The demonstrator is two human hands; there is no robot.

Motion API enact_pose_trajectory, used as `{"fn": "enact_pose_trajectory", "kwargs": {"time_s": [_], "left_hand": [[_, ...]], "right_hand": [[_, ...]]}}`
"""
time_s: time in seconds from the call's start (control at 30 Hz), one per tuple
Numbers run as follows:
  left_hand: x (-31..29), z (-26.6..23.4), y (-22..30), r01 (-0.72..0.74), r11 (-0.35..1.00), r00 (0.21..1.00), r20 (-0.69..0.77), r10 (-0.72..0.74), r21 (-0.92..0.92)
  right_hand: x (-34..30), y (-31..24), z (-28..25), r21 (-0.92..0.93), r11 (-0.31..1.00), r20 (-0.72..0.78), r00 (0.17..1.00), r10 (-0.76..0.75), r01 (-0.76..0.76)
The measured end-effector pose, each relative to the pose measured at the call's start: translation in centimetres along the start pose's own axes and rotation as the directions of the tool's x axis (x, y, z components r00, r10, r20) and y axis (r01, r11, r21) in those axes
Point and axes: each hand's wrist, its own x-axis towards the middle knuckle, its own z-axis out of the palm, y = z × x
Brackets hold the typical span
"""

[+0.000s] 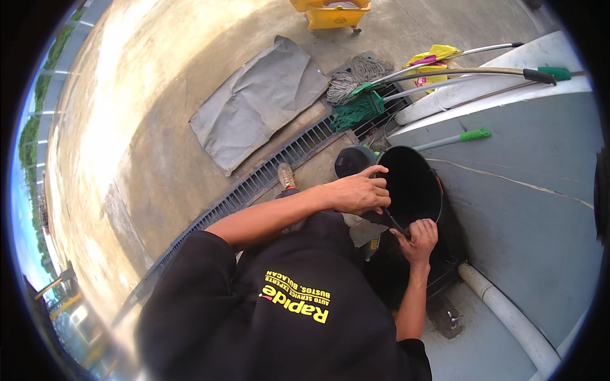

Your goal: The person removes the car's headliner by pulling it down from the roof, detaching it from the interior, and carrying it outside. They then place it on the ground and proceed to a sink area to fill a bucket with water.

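A deep black bucket (416, 181) is in front of me beside the grey wall, its mouth turned toward me. My left hand (363, 192) is closed on the left side of its rim, fingers curled and the index finger reaching across. My right hand (417, 242) pinches the near edge, thumb toward the left hand. A thin dark strip runs between the two hands; whether it is the rim or the bucket's handle I cannot tell. The inside of the bucket is too dark to make out. A smaller dark bucket (353, 162) stands just beyond my left hand.
Mops with grey (359, 76) and green (358, 112) heads lie over the drain grate (305, 141). A grey sheet (260, 101) lies on concrete. Farther off is a yellow mop bucket (337, 16). A green-ended handle (475, 134) leans by the wall; a white pipe (502, 311) runs at right.
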Motion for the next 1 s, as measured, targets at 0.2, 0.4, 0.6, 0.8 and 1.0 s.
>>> {"fn": "enact_pose_trajectory", "kwargs": {"time_s": [0.2, 0.4, 0.6, 0.8, 1.0], "left_hand": [[-22.0, -8.2, -4.8, 0.715, 0.659, 0.487, -0.511, -0.708, -0.232], [-50.7, -0.6, 1.5, 0.9, -0.205, -0.339, -0.323, -0.884, -0.384], [-57.7, 12.8, 14.2, 0.276, -0.395, -0.788, 0.028, -0.615, -0.876], [-51.1, 25.1, 21.5, -0.13, -0.247, -0.878, 0.227, -0.421, -0.96], [-39.0, 29.7, 22.3, -0.209, -0.364, -0.817, 0.367, -0.445, -0.908]], "right_hand": [[21.6, -8.1, 8.2, -0.058, 0.939, -0.021, 0.94, -0.339, 0.338], [36.6, -16.9, 16.5, -0.071, 0.816, 0.335, 0.785, -0.522, 0.573], [45.0, -23.6, 21.7, -0.026, 0.734, 0.602, 0.597, -0.531, 0.679], [51.0, -28.4, 25.1, 0.037, 0.641, 0.652, 0.468, -0.597, 0.767], [56.1, -32.8, 27.8, 0.087, 0.497, 0.675, 0.316, -0.667, 0.864]]}}
